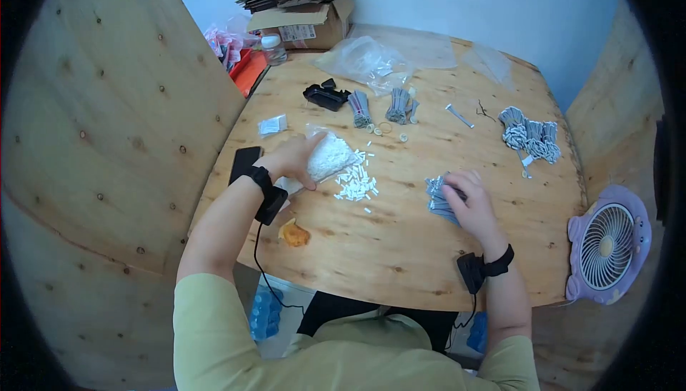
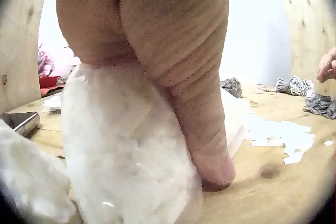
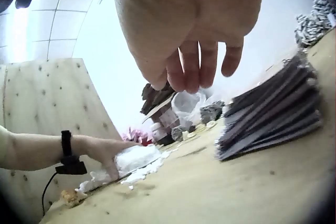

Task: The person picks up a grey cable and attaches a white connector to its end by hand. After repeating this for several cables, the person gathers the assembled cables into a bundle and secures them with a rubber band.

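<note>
My left hand [image 1: 291,159] grips a clear plastic bag of small white pieces [image 1: 332,156], its thumb down along the near side. In the left wrist view the bag [image 2: 126,145] bulges under the palm, and the other fingers are hidden behind it. Loose white pieces [image 1: 356,181] lie spilled beside the bag's right end. On the right, my right hand [image 1: 469,201] hovers by a bundle of grey strips [image 1: 437,196]. In the right wrist view the fingers hang loosely bent with nothing between them, and the bundle [image 3: 273,111] lies on the table apart from them.
More grey bundles [image 1: 532,137] lie at the right, others [image 1: 359,109] at the back beside a black plastic holder [image 1: 325,96]. A phone [image 1: 245,162] and orange peel [image 1: 294,233] flank the left arm. A purple fan [image 1: 607,244] stands at the right edge, a cardboard box [image 1: 304,25] behind.
</note>
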`<control>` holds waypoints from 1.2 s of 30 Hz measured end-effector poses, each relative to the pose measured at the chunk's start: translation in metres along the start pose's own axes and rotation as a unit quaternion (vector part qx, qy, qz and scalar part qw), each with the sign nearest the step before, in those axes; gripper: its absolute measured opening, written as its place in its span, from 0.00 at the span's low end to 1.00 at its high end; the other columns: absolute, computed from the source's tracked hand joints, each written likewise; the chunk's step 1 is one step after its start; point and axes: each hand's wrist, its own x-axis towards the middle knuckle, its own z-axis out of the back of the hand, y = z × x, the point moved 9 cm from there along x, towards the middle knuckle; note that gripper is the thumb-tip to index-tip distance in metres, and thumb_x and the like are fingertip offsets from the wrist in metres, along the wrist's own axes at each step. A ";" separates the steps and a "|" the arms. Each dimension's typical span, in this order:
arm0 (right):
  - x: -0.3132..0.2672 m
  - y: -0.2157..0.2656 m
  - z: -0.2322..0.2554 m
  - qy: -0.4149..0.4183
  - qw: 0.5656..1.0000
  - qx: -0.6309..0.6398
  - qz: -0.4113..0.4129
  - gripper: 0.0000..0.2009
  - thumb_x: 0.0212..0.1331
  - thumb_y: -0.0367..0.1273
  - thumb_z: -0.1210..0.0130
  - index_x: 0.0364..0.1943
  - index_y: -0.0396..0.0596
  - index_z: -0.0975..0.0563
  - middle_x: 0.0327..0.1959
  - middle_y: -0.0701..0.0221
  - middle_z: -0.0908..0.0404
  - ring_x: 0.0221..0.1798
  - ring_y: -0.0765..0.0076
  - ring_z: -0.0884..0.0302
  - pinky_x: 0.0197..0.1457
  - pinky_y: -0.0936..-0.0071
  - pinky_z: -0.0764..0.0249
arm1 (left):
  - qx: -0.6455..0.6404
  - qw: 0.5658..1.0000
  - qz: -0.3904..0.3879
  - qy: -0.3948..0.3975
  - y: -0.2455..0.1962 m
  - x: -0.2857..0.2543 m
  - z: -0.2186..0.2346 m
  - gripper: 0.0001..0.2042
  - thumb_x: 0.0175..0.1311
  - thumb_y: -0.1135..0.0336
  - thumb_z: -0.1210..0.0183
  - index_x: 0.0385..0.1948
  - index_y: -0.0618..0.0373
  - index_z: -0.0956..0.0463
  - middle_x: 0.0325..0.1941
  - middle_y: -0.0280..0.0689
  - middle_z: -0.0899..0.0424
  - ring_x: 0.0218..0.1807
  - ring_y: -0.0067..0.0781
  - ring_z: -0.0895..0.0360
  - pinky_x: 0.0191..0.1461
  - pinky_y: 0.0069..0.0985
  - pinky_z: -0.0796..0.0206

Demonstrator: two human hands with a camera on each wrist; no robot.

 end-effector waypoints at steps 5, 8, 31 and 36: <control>0.036 0.047 -0.059 0.168 0.982 0.079 0.028 0.09 0.50 0.27 0.50 0.35 0.39 0.27 0.34 0.62 0.27 0.39 0.60 0.31 0.45 0.71 0.35 | -0.004 0.998 -0.057 -0.030 0.001 0.006 0.005 0.43 0.23 0.62 0.29 0.51 0.58 0.40 0.47 0.50 0.30 0.49 0.47 0.33 0.51 0.33 0.41; 0.051 0.046 -0.095 0.206 0.975 0.073 0.038 0.11 0.50 0.26 0.52 0.39 0.41 0.28 0.35 0.62 0.28 0.40 0.61 0.31 0.44 0.72 0.34 | -0.014 0.998 -0.056 -0.017 -0.010 -0.004 0.007 0.36 0.25 0.63 0.30 0.46 0.59 0.35 0.46 0.47 0.29 0.49 0.45 0.33 0.49 0.33 0.41; 0.094 0.051 -0.192 0.250 0.961 0.073 0.094 0.28 0.36 0.30 0.37 0.47 0.48 0.32 0.40 0.63 0.35 0.46 0.57 0.37 0.49 0.69 0.38 | -0.073 0.972 -0.190 -0.119 -0.017 -0.010 0.004 0.37 0.30 0.60 0.31 0.49 0.56 0.37 0.43 0.47 0.30 0.47 0.49 0.34 0.50 0.33 0.41; 0.089 0.056 -0.177 0.211 0.969 0.088 0.094 0.26 0.36 0.31 0.37 0.45 0.47 0.32 0.41 0.63 0.37 0.47 0.58 0.38 0.50 0.70 0.38 | -0.019 0.975 -0.184 -0.120 -0.024 -0.010 0.013 0.27 0.32 0.62 0.32 0.40 0.55 0.31 0.34 0.44 0.28 0.40 0.45 0.32 0.43 0.34 0.38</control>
